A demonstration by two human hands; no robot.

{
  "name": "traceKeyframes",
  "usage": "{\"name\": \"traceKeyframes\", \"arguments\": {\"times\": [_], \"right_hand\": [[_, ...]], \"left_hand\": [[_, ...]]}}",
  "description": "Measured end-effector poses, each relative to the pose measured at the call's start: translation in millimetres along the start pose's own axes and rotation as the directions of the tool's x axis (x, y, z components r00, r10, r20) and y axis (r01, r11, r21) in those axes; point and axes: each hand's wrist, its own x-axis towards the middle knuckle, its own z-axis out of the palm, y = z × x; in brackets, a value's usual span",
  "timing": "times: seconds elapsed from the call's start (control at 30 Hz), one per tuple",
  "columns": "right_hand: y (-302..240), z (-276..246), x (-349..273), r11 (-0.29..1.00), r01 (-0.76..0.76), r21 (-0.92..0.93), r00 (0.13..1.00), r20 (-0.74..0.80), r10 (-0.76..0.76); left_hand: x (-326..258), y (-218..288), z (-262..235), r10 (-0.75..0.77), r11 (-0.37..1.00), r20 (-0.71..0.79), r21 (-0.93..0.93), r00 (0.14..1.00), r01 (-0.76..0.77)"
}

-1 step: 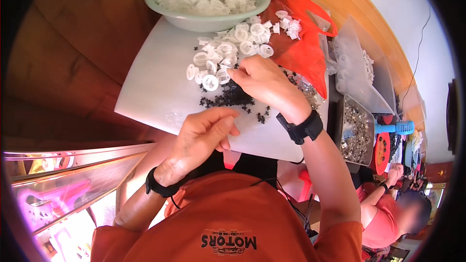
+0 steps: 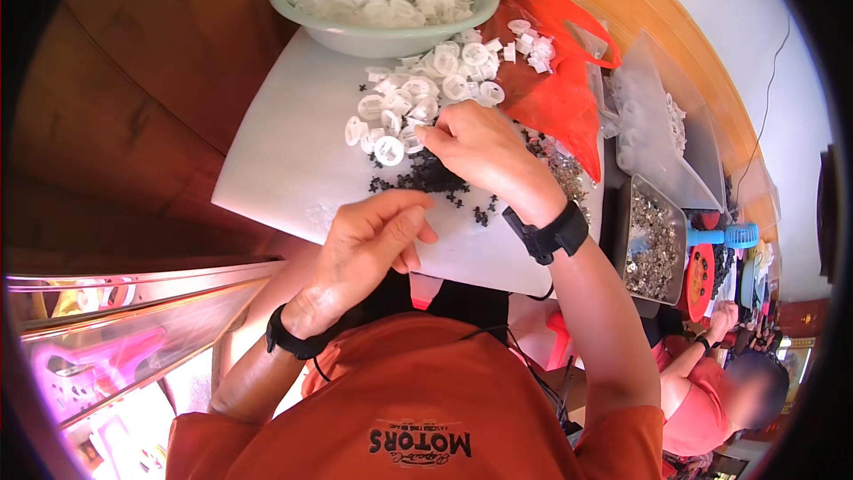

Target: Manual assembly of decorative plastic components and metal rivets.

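Observation:
My right hand [image 2: 480, 147] reaches over the pile, palm down, its fingers bent. Its thumb tip is at a white plastic part [image 2: 411, 136]; the hand hides its other fingertips and whatever is in them. Nearer to me is my left hand [image 2: 378, 236], just above the table's near side. Its fingers are curled with the thumb against them, and anything inside is hidden. Several round-flanged white plastic parts [image 2: 388, 150] lie loose in a heap. Small black plastic pieces [image 2: 435, 176] lie between the two hands, partly covered by the right one.
A pale green basin [image 2: 306, 31] full of white parts stands at the far edge of the white tabletop [image 2: 284, 142]. A red plastic bag [image 2: 560, 107] lies to the right, then a clear bin [image 2: 640, 142], a metal tray [image 2: 680, 271] of small metal parts and a blue fan [image 2: 740, 236]. Another person [image 2: 697, 391] sits at right.
My left hand has shifted very slightly to the left and away from me. The right hand stays at the pile.

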Motion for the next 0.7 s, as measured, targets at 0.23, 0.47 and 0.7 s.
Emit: {"name": "traceKeyframes", "arguments": {"times": [0.23,0.47,0.7], "right_hand": [[3,2,9,0.994,-0.076,0.073,0.997,0.031,0.074],[20,-30,-34,0.97,-0.062,0.237,0.997,-0.023,0.07],[25,-46,-79,0.802,-0.006,0.598,0.97,0.199,-0.141]], "left_hand": [[11,-6,-18,0.078,0.995,-0.156,-0.05,0.985,-0.087],[18,5,-4,0.034,0.999,0.003,-0.023,0.999,-0.034],[21,17,22,0.113,0.989,0.237,-0.124,0.965,-0.085]]}}
